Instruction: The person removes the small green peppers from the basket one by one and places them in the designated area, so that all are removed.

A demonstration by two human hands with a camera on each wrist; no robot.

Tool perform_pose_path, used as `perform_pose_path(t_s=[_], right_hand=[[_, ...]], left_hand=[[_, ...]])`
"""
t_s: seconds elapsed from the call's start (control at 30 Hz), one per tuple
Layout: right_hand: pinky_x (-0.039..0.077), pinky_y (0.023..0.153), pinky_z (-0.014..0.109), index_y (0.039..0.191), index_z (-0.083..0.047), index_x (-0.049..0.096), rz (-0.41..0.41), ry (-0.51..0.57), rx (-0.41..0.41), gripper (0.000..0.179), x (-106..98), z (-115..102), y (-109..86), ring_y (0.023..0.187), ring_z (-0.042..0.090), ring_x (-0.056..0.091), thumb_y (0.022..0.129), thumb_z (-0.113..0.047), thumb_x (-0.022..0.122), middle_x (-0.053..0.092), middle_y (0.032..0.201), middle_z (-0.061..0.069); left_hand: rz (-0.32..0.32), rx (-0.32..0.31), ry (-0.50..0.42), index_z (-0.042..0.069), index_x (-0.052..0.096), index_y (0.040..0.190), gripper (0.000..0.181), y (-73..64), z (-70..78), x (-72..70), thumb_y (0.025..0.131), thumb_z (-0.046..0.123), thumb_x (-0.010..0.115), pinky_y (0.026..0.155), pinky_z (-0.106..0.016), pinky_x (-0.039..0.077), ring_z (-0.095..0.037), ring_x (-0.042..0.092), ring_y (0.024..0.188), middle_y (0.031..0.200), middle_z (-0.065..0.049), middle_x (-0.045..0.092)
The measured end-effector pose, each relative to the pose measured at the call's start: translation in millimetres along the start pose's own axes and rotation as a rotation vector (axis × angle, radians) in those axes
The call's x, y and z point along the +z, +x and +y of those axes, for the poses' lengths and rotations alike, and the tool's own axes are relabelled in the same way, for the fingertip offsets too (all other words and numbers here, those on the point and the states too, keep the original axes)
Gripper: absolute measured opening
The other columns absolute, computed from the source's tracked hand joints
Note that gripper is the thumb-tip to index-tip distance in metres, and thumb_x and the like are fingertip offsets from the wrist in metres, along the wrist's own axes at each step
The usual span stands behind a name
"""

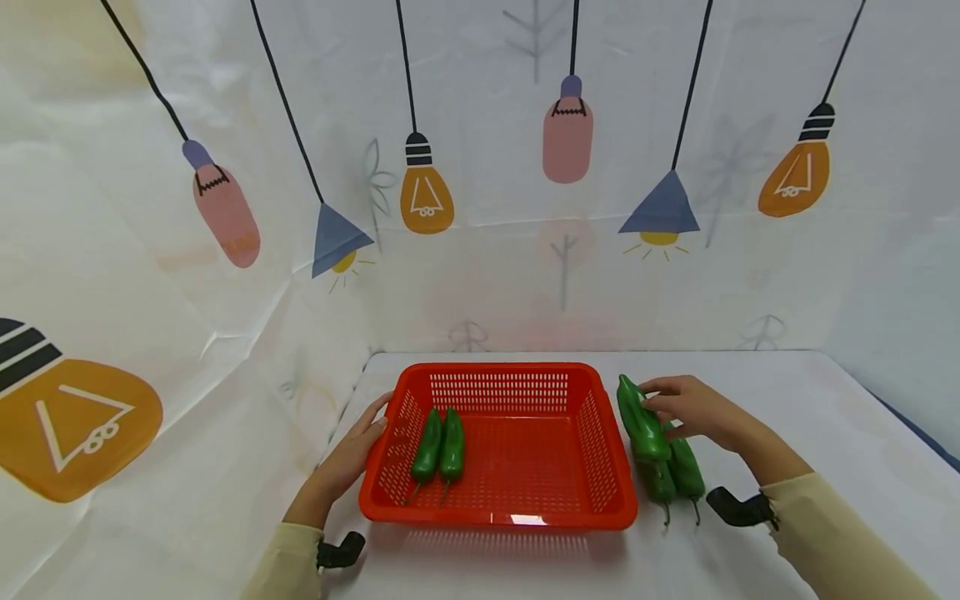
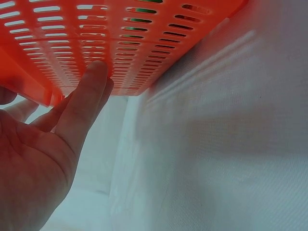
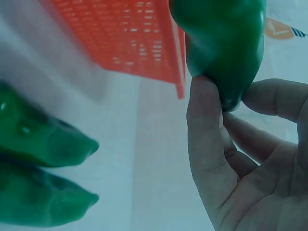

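A red perforated plastic basket (image 1: 517,467) stands on the white table with two green peppers (image 1: 452,446) side by side in its left part. My left hand (image 1: 348,454) rests against the basket's left side, its fingers fairly straight; in the left wrist view a digit (image 2: 84,106) touches the slotted outer wall. To the right of the basket, my right hand (image 1: 693,408) pinches a green pepper (image 3: 226,43) near its tapered tip, raised off the table. Two more green peppers (image 1: 684,471) lie below it on the table, partly hidden by the held one in the head view.
The white table (image 1: 780,400) extends to the right of the right hand. A pale wall sheet (image 1: 480,292) printed with hanging lamps and bulbs rises behind and to the left. Black wrist straps (image 1: 341,550) sit at both cuffs.
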State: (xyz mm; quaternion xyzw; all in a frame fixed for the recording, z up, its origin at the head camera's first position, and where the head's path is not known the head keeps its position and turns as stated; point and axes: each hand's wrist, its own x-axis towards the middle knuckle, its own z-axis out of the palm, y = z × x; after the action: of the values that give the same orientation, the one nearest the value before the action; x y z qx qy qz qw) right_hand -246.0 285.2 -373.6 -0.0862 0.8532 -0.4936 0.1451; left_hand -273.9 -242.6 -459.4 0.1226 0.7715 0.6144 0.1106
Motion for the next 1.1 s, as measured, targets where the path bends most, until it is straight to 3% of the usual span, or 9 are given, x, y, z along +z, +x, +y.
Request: perform_pose_path(t_s=[0.33,1.1], right_hand=[[0.059,0.080,0.048,0.142,0.017,0.041,0.017,-0.008,0.043,0.051,-7,17,-5.9,0.103,0.031,0.063,0.105,-0.016,0.053,0.062,0.122,0.024],[0.058,0.081,0.048,0.142,0.018,0.041,0.102,-0.055,0.148,0.051,-24,61,-12.3,0.101,0.029,0.066,0.106,-0.017,0.049,0.063,0.121,0.027]], left_hand=[[0.003,0.010,0.018,0.024,0.021,0.162,0.053,0.6,-0.4,-0.2,0.112,0.034,0.034,0.091,-0.041,0.055,-0.031,0.062,0.114,0.149,-0.023,0.044],[0.005,0.004,0.000,0.024,0.021,0.162,0.052,-1.3,2.0,0.9,0.112,0.032,0.034,0.090,-0.038,0.055,-0.031,0.061,0.115,0.150,-0.023,0.043]])
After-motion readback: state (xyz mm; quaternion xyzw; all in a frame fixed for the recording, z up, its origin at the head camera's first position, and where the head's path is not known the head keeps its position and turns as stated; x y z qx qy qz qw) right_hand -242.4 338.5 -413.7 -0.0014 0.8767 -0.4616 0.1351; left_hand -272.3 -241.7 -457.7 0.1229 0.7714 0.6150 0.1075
